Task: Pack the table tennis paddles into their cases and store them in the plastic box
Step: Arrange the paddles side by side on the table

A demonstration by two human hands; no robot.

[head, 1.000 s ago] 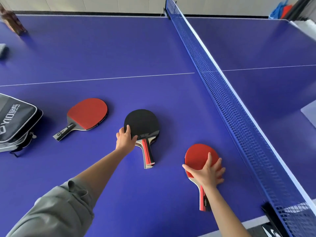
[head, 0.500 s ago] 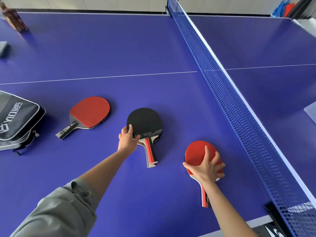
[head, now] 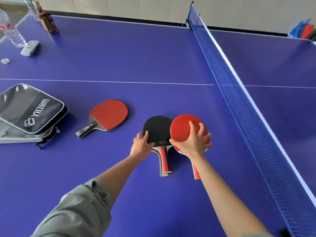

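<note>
Gripping red-faced paddle (head: 183,129) (right hand (head: 196,142)), left hand (head: 142,146) pinching black-faced paddle (head: 158,129), edges touching.

Purple table (head: 136,57); blue net (head: 239,86); pale wall (head: 119,6) behind.

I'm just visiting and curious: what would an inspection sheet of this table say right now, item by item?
Surface: blue table tennis table with white lines, divided by a blue net.
Job's things: black paddle stacked on another paddle; right red paddle beside it, overlapping its edge; left red paddle lying alone; grey paddle cases stacked at the left. No plastic box seen.
Clutter: clear bottle, brown bottle, grey block, small white bit at the far left.
Hands: left hand grips the black paddle's edge; right hand grips the right red paddle's blade.
Cables: nothing seen.
Surroundings: pale wall; blue and red items beyond the far corner.
</note>
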